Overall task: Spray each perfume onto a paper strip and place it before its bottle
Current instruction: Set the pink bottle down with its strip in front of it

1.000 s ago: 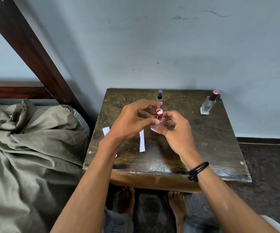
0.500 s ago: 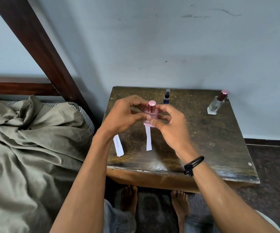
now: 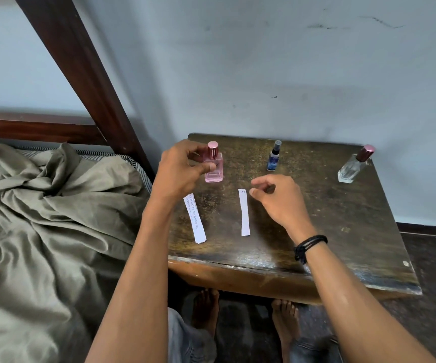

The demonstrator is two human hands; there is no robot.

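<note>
Three bottles along the far side of the table (image 3: pixel 342 231), all upright. Leftmost: pink bottle (image 3: pixel 215 167), capped with a pink cap (image 3: pixel 212 150), near the far left corner. Middle: blue bottle (image 3: pixel 274 158), small, dark sprayer on top. Rightmost: clear bottle (image 3: pixel 349 171), dark red cap (image 3: pixel 365 152), near the far right corner. Well apart from one another.

Two paper strips flat on the table, nearer the front edge than the bottles. Printed strip (image 3: pixel 195 221): text along its length, slightly slanted, partly hidden at its top end by the left forearm, lying before the pink bottle and a little left of it. Plain strip (image 3: pixel 244 213): two small dark marks at its far end, lying between the pink and blue bottles and nearer the viewer. No strip before the clear bottle.

Two hands above the table. Left hand (image 3: pixel 183 171): curled around the pink bottle, thumb tip against the glass body, other fingers behind the cap; full grip or mere touch, cannot tell. Right hand (image 3: pixel 281 197): loosely curled, fingers bent inward, holding nothing, hovering just right of the plain strip's far end and apart from it. One black cord band (image 3: pixel 308 244) on the right wrist.

Left of the table: one bed with crumpled olive sheet (image 3: pixel 41 218). Under the table: two bare feet (image 3: pixel 206 307).
</note>
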